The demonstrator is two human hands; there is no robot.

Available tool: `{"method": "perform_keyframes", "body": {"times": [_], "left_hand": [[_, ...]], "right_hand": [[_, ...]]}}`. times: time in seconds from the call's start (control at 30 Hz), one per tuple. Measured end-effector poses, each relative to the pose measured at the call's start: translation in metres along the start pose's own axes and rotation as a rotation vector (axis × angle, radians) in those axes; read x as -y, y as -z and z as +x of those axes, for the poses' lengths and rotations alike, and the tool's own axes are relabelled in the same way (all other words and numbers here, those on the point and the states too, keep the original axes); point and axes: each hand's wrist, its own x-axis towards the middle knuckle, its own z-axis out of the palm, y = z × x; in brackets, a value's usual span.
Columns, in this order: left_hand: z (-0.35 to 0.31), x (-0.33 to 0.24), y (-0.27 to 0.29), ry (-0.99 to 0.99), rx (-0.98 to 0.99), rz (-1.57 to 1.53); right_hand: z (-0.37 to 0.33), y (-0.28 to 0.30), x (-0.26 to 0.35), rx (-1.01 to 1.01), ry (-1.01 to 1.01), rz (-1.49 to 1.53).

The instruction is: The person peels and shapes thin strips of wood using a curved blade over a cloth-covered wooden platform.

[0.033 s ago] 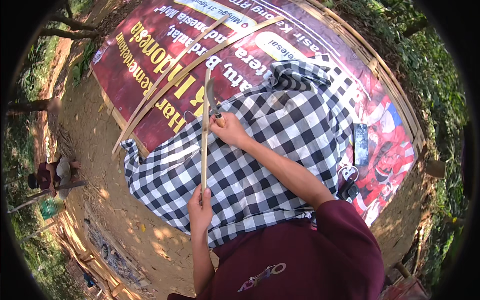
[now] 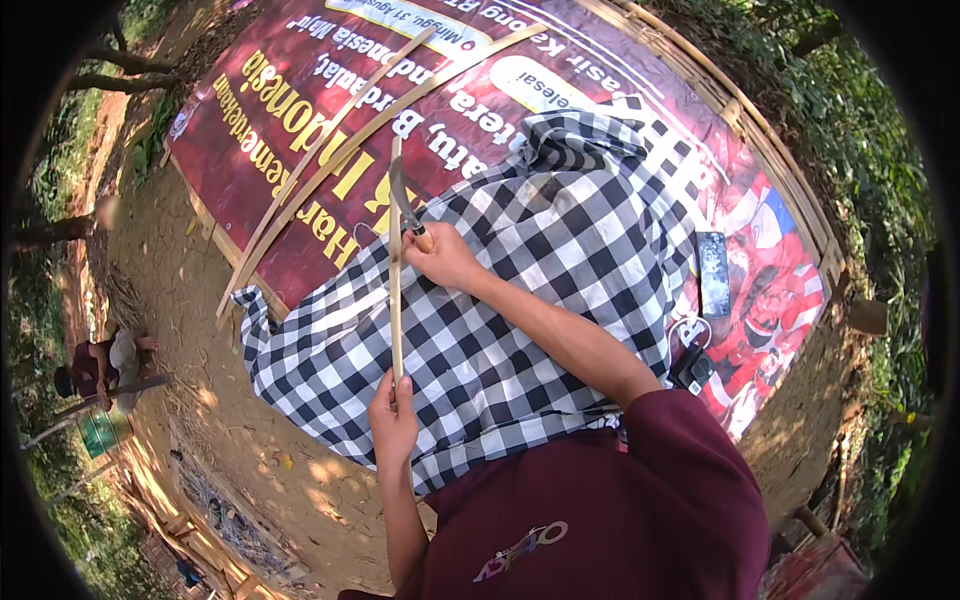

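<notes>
My left hand [image 2: 394, 420] pinches the lower part of a long, narrow bamboo strip [image 2: 396, 320], which points away from me. In my right hand [image 2: 446, 258] is a sickle-like knife [image 2: 402, 192] with a curved metal blade and a wooden handle. Its blade lies along the strip's upper part and appears to touch it. The right fingers are close against the strip, just below the blade. Under both hands a black-and-white checkered cloth [image 2: 560, 300] is spread over my lap and the platform's near part.
A red printed banner [image 2: 225, 145] covers the platform, edged with bamboo. Two long bamboo strips [image 2: 300, 198] lie across its left side. At the right rest a dark phone [image 2: 713, 274] and a small black device [image 2: 692, 370] with a cable. Another person [image 2: 108, 365] crouches at far left on bare ground.
The whole view has shifted slightly, so things sit further left. The knife blade has come closer against the strip. Both hands keep their holds.
</notes>
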Motion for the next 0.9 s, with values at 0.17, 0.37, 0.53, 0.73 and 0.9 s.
{"method": "perform_keyframes", "body": {"times": [0.17,0.37,0.53,0.73,0.9], "left_hand": [[0.002,-0.002,-0.004,-0.009,0.023,-0.025],[-0.001,-0.015,-0.007,0.106,0.106,-0.157],[0.008,-0.002,-0.006,0.017,0.168,-0.136],[0.005,-0.008,0.003,0.073,0.218,-0.186],[-0.007,0.003,0.019,0.275,0.004,-0.360]], "right_hand": [[-0.004,0.007,0.012,-0.095,0.178,-0.122],[0.001,0.003,0.007,-0.168,0.220,0.042],[0.003,-0.002,0.003,-0.135,0.014,0.352],[-0.005,0.005,0.018,-0.104,-0.118,0.517],[0.027,0.051,0.023,-0.363,-0.114,0.732]]}}
